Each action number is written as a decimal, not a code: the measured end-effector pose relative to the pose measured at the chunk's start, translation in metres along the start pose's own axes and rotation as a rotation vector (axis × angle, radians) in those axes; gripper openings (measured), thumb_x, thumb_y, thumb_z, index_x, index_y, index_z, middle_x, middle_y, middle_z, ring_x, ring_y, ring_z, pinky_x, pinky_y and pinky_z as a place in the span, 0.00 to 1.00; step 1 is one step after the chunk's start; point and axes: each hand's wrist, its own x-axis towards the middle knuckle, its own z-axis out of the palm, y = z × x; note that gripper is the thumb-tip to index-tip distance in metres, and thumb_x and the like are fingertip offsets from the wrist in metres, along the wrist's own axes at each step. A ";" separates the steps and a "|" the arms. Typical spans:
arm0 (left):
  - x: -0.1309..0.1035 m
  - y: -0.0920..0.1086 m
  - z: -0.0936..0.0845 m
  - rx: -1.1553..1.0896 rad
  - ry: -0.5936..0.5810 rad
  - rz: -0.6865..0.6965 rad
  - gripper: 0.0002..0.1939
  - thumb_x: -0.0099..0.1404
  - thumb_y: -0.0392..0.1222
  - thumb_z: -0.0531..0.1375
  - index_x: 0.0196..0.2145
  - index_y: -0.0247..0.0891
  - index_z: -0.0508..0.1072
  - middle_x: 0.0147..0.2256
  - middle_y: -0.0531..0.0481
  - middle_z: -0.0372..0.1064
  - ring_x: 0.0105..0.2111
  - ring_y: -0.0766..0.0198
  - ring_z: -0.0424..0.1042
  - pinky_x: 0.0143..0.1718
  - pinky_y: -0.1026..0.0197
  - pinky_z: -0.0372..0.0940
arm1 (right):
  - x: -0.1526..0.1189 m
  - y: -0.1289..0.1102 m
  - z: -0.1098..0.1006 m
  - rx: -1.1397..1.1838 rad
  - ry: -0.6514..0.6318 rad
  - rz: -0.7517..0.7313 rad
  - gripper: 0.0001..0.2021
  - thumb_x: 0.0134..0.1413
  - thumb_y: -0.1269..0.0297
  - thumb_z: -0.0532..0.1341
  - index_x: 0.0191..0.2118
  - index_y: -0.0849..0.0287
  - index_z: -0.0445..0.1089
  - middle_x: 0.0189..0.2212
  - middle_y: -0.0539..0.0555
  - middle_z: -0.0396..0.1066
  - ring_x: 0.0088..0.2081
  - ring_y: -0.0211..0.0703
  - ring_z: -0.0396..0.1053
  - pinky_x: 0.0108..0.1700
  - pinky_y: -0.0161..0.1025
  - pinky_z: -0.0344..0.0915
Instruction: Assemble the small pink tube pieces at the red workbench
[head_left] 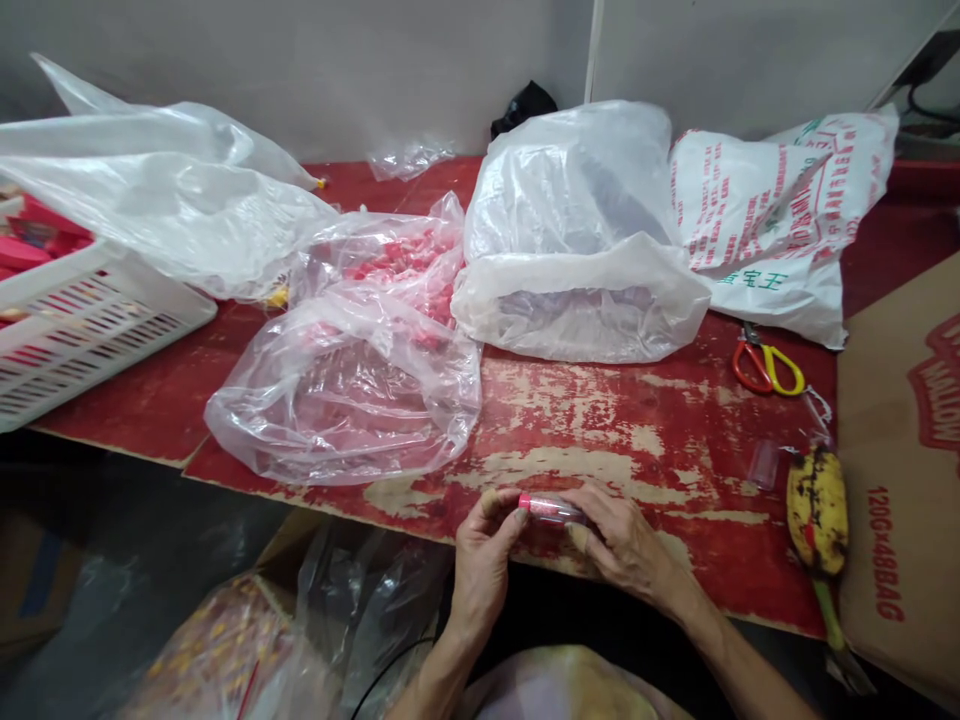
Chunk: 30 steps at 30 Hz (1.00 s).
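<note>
My left hand (484, 555) and my right hand (622, 540) meet at the near edge of the worn red table (570, 430). Between them lies a small clear tube with a pink cap (551, 510). My left fingertips pinch the pink cap end, and my right fingers hold the clear body. Just beyond, a clear plastic bag with small red pieces (360, 350) lies open on the table. A larger white plastic bag (577, 250) stands behind it.
A white slotted basket (82, 320) with red packs sits at the left under a big clear bag (150, 190). Red and yellow scissors (765, 365), a small clear tube (765, 463) and a spotted banana (817, 520) lie at the right, beside a cardboard box (900, 470). A printed white bag (780, 220) sits behind.
</note>
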 end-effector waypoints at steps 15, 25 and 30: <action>-0.017 -0.006 0.004 0.361 -0.010 0.213 0.13 0.63 0.49 0.59 0.42 0.42 0.77 0.40 0.51 0.73 0.41 0.64 0.70 0.46 0.65 0.62 | -0.012 -0.006 0.035 0.049 0.141 0.061 0.13 0.62 0.69 0.50 0.51 0.57 0.60 0.41 0.58 0.72 0.40 0.45 0.73 0.38 0.39 0.72; -0.006 0.004 -0.002 0.190 -0.120 0.045 0.14 0.64 0.52 0.58 0.43 0.42 0.71 0.34 0.54 0.68 0.31 0.69 0.67 0.36 0.66 0.63 | -0.003 -0.003 0.024 0.298 0.051 0.165 0.12 0.62 0.65 0.54 0.50 0.51 0.64 0.39 0.51 0.71 0.40 0.40 0.69 0.42 0.36 0.67; -0.004 0.021 -0.007 0.408 -0.217 0.165 0.12 0.62 0.50 0.60 0.38 0.40 0.76 0.34 0.51 0.70 0.36 0.65 0.69 0.42 0.65 0.62 | -0.003 -0.006 0.020 0.371 0.021 0.162 0.13 0.61 0.63 0.54 0.51 0.49 0.64 0.40 0.50 0.70 0.41 0.39 0.68 0.44 0.36 0.65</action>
